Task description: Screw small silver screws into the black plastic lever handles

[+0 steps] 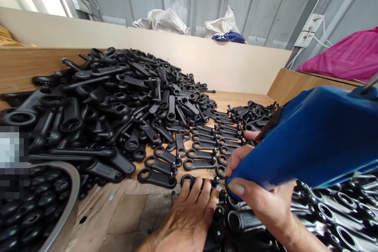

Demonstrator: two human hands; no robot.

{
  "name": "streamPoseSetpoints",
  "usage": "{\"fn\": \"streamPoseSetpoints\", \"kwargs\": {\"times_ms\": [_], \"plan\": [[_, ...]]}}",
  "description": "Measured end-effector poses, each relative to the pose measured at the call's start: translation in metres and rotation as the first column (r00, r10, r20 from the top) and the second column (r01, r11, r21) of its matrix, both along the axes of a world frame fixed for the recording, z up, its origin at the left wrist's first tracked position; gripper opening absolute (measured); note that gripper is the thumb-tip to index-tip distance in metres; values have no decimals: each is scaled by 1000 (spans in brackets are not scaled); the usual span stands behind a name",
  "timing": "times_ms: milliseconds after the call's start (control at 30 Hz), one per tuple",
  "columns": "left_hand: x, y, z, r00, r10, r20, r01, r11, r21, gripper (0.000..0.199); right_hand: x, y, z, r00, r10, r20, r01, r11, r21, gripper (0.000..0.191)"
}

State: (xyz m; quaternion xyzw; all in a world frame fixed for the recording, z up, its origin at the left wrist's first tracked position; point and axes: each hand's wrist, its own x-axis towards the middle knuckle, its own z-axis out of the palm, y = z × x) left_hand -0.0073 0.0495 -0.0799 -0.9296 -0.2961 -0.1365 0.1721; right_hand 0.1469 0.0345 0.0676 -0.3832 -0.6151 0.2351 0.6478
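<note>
My right hand [262, 201] is wrapped round a blue power tool [313, 138], which tilts down to the left; its working tip is hidden. Beside it, my left hand [189, 212] bends its fingers over a black crank arm [185, 179] at the front of a row, holding it against the table. A ring shows at that arm's left end, and a small ball stud [217, 181] stands at its right end. Further rows of matching arms [199, 164] lie flat just beyond my fingers, rings to the left and studs to the right.
A high heap of loose black arms [124, 94] fills the left. A metal-rimmed bin [75, 189] of round black parts stands at front left. More arms [339, 208] cover the right front. A pale board [189, 53] borders the back, and a pink cloth [345, 55] lies at right.
</note>
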Motion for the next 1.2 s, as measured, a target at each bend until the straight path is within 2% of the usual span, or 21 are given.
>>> {"fn": "streamPoseSetpoints", "kwargs": {"times_ms": [133,300,400,567,667,933,1000,1133,1200], "plan": [[-2,-3,5,999,46,17,-45,995,-86,41,3,3,5,970,23,-242,-28,999,-19,57],[-3,-4,12,1000,-1,28,2,998,-64,43,5,14,16,903,-85,-421,99,995,12,65],[-2,-3,15,1000,-9,29,10,999,-44,42,2,19,15,893,-91,-441,91,996,-22,66],[5,-13,29,992,120,33,-117,989,-88,36,-1,19,11,892,-66,-447,76,997,4,65],[7,-18,35,987,151,48,-145,983,-110,34,0,20,10,895,-69,-441,82,997,10,63],[9,-20,35,983,179,35,-173,974,-144,36,0,23,7,893,-60,-446,72,997,8,63],[8,-18,35,985,171,17,-167,976,-138,37,-1,23,7,897,-60,-439,70,998,7,63],[2,-10,29,999,35,11,-33,993,-117,40,-1,23,6,906,-67,-418,71,997,-6,64],[2,-9,26,999,17,39,-12,991,-136,40,-1,23,4,909,-83,-409,83,996,-18,64]]}}
